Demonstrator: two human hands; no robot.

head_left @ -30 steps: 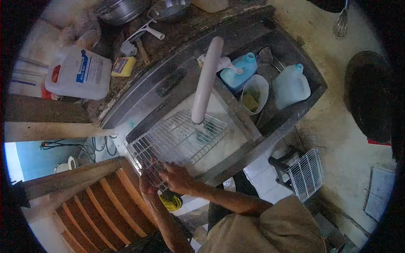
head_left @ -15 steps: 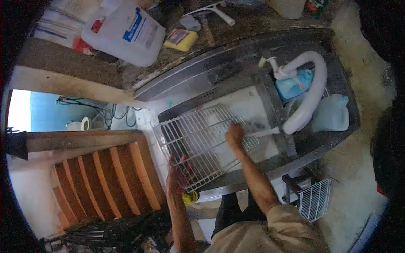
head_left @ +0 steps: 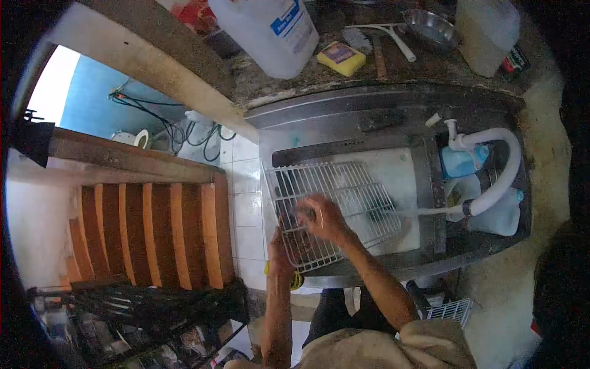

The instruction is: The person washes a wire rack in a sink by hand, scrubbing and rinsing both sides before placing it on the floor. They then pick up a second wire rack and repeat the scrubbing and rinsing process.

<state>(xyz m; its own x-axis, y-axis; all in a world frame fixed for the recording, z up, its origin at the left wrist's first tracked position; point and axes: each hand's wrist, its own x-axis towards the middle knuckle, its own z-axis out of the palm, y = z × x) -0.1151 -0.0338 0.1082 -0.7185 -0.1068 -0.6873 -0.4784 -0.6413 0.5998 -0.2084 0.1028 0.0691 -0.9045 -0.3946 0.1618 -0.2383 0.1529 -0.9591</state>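
The white wire rack lay tilted over the pale-bottomed, dark-rimmed sink. The left hand held its near left corner, partly closed, with fingers beneath the bars. The right hand was on top of the rack, fingers curled; it seemed to press something small against the wires, though blur hid what. From the right, a thick white curved hose sent water toward the rack's right end. A yellow rectangular sponge pack sat on the stained stone worktop behind.
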